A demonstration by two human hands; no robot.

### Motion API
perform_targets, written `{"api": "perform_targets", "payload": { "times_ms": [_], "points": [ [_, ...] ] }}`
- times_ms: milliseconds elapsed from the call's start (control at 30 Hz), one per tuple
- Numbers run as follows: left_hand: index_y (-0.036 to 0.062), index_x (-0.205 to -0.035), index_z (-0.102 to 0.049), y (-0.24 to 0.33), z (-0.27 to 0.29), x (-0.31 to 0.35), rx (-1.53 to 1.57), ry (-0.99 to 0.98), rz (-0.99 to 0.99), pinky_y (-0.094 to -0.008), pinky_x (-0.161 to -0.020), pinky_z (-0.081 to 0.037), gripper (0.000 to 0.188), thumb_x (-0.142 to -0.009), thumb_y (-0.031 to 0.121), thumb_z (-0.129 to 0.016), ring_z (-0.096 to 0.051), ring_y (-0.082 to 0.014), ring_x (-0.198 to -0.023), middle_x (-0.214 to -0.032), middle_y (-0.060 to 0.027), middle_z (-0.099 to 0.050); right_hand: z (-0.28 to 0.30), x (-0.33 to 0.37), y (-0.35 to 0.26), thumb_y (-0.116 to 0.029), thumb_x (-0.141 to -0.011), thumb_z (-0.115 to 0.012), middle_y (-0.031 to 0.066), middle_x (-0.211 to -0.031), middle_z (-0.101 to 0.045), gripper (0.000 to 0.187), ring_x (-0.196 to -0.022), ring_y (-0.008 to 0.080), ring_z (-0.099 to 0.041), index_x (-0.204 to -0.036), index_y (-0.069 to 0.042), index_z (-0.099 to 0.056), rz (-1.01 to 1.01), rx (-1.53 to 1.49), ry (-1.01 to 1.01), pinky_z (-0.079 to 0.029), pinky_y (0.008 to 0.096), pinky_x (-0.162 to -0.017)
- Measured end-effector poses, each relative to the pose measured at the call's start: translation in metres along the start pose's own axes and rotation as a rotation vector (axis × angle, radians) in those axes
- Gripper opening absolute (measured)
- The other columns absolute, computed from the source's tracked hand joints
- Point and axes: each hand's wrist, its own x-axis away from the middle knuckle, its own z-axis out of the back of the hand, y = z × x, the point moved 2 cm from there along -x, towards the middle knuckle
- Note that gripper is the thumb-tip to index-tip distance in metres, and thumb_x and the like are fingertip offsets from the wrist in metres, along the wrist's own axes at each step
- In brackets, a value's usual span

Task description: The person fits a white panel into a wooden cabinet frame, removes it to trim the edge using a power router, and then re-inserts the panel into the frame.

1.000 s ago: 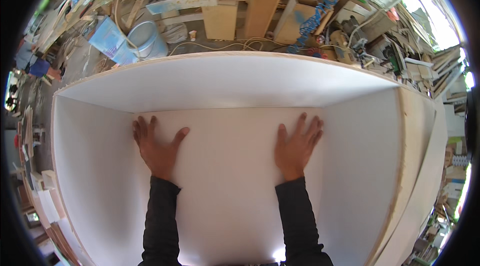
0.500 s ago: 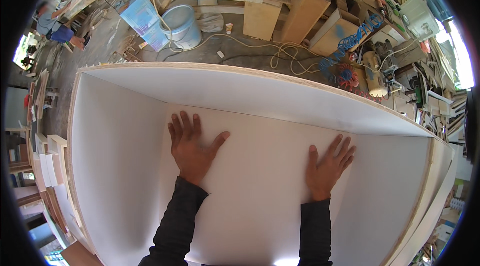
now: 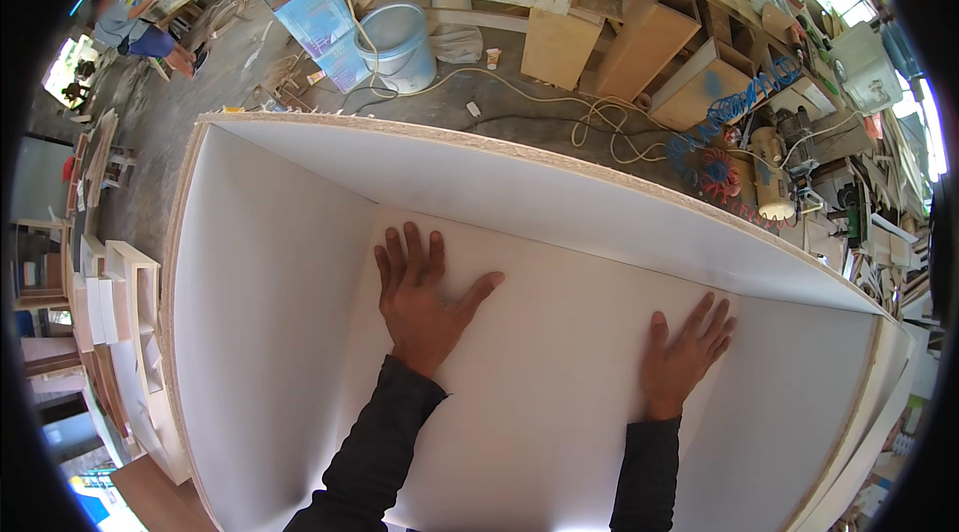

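Note:
A large open-topped white cabinet box (image 3: 270, 332) with raw chipboard edges fills the lower part of the view. Inside it, my left hand (image 3: 422, 307) lies flat on the white bottom panel (image 3: 539, 382), fingers stretched out and thumb spread, close to the far left corner. My right hand (image 3: 681, 357) rests on the same panel near the right side wall, its fingers also spread. Neither hand holds anything. Dark sleeves cover both forearms.
Beyond the box stand a light blue bucket (image 3: 398, 57) and a blue-stained sheet (image 3: 318, 22). Hoses and a coiled blue air hose (image 3: 744, 97) lie on the floor by wooden boxes (image 3: 649, 37). Pale frames (image 3: 135, 292) stack at left. Another person (image 3: 140, 37) is far left.
The view has shifted and tilted, so the box and surroundings appear farther right and turned slightly. Both hands keep the same flat pose and place on the panel.

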Motion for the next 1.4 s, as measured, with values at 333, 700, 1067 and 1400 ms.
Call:
{"api": "perform_targets", "payload": {
  "times_ms": [333,700,1067,1400],
  "points": [
    [-0.0059,-0.124,-0.069,-0.002,0.005,0.000,-0.027,0.002,-0.013,-0.0612,-0.115,-0.037,0.082,-0.077,0.059,-0.084,-0.050,-0.0550,-0.134,-0.139,-0.0368,-0.056,-0.002,0.004,0.000,-0.055,-0.097,-0.059,0.0280,-0.166,-0.023,0.088,-0.152,0.0567,-0.013,-0.160,0.000,-0.032,-0.007,-0.050,-0.003,-0.013,0.0642,-0.123],
    [-0.0073,-0.130,-0.065,0.008,-0.004,-0.009,-0.033,-0.142,0.033,-0.0541,-0.120,-0.031,0.086,-0.087,0.067,-0.069,-0.040,-0.0482,-0.142,-0.149,-0.0310,-0.049,-0.010,-0.002,0.011,-0.061,-0.097,-0.055,0.0288,-0.166,-0.022,0.091,-0.152,0.0559,-0.013,-0.160,-0.001,-0.031,-0.021,0.020,0.046,-0.009,0.0633,-0.124],
    [-0.0039,-0.143,-0.054,-0.025,0.006,0.065,0.179,-0.116,-0.049,-0.0507,-0.127,-0.020,0.067,-0.095,0.042,-0.066,-0.034,-0.0407,-0.150,-0.159,-0.0251,-0.041,0.004,0.130,0.022,-0.044,-0.106,-0.047,0.0229,-0.167,-0.027,0.066,-0.156,0.0407,-0.019,-0.157,-0.003,-0.038,0.103,-0.143,0.000,-0.012,0.0579,-0.126],
    [0.0008,-0.096,-0.067,-0.060,0.165,0.400,0.627,-0.162,0.763,-0.0337,-0.070,-0.050,0.038,-0.082,0.030,-0.087,-0.064,-0.0186,-0.084,-0.092,-0.0100,-0.067,0.041,0.363,0.136,-0.018,-0.093,-0.067,0.0205,-0.148,-0.049,0.048,-0.139,0.0406,-0.044,-0.136,0.000,-0.056,-0.017,-0.515,0.035,-0.033,0.0537,-0.117]
  ]
}}
